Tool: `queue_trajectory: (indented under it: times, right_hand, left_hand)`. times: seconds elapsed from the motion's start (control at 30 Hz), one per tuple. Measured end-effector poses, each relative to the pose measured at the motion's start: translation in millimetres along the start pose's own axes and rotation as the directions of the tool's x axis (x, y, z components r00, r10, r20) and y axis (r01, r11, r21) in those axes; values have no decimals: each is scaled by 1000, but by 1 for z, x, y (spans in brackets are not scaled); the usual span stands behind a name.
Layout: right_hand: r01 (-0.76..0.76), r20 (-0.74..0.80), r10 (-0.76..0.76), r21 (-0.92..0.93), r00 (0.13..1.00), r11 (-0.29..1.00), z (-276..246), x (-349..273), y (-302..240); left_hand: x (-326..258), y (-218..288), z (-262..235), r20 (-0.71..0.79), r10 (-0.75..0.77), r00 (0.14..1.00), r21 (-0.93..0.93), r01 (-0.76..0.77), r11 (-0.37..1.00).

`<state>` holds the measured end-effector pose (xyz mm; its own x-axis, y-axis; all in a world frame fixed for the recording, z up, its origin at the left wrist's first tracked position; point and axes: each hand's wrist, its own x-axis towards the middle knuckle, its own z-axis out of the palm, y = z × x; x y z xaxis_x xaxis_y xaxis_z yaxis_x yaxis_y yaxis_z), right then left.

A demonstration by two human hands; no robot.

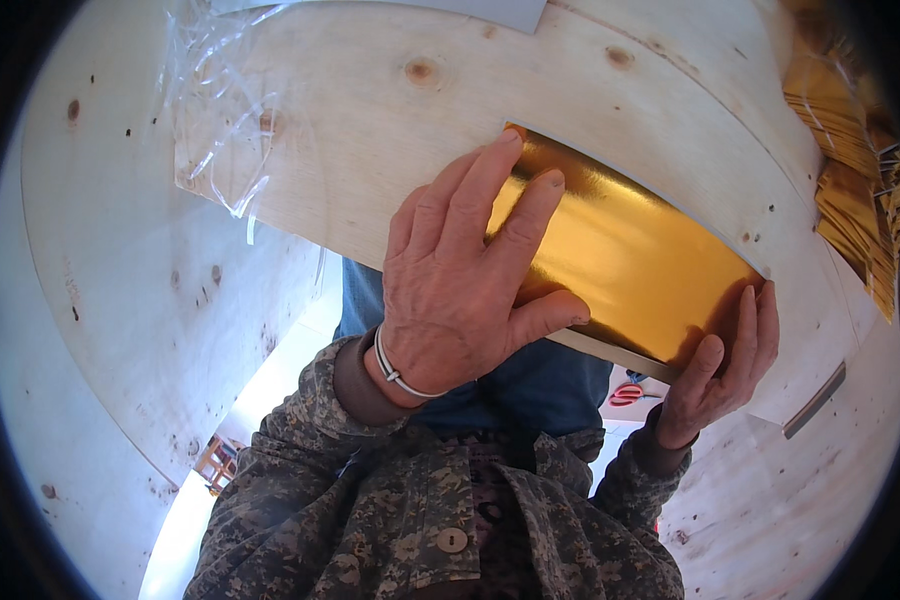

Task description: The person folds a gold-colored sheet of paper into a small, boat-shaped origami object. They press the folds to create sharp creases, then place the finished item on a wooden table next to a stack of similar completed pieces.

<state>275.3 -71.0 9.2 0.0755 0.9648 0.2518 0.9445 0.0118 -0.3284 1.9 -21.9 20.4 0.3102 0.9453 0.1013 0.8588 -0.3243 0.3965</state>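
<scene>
A shiny gold sheet (pixel 630 250) with a thin pale edge lies on a pale plywood board, near the board's front edge. I cannot tell whether it is one sheet or a stack. My left hand (pixel 460 240) rests over its left part, fingers spread, with the index fingertip and thumb on the gold surface. At the right end, my right hand (pixel 725 365) sits against the sheet's short edge, with fingers extended along it and the thumb apart near the front corner. A white and black band circles my left wrist.
Clear plastic strips (pixel 220 110) lie tangled at the board's far left. Piled gold strips or sheets (pixel 850 190) are at the far right. A grey-white sheet (pixel 450 8) shows at the far edge. Red-handled scissors (pixel 627 394) appear below the board, beside my legs.
</scene>
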Motion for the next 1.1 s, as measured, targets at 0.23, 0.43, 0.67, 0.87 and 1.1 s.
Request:
queue_trajectory:
  times: [0.23, 0.43, 0.67, 0.87, 1.1]
  right_hand:
    - [-3, 8, 3, 5, 1000, 1000, -1, 1, 0]
    - [3, 29, -3, -12, 1000, 1000, -2, 0, 1]
    - [-30, 12, 30, 91, 999, 995, -2, 4, -9]
    - [-43, 13, 42, 70, 999, 997, -6, 3, -6]
    - [-1, -76, 8, 92, 997, 996, 3, 4, -2]
  left_hand:
    - [1, 0, 0, 7, -11, 1000, 7, 11, 1000]
    - [2, -1, 1, 6, -10, 1000, 9, 10, 1000]
    - [1, 2, -2, 26, -35, 999, 32, 34, 999]
    - [5, 6, -1, 35, -10, 999, 76, 7, 997]
    - [2, 6, 2, 20, -22, 1000, 63, 21, 998]
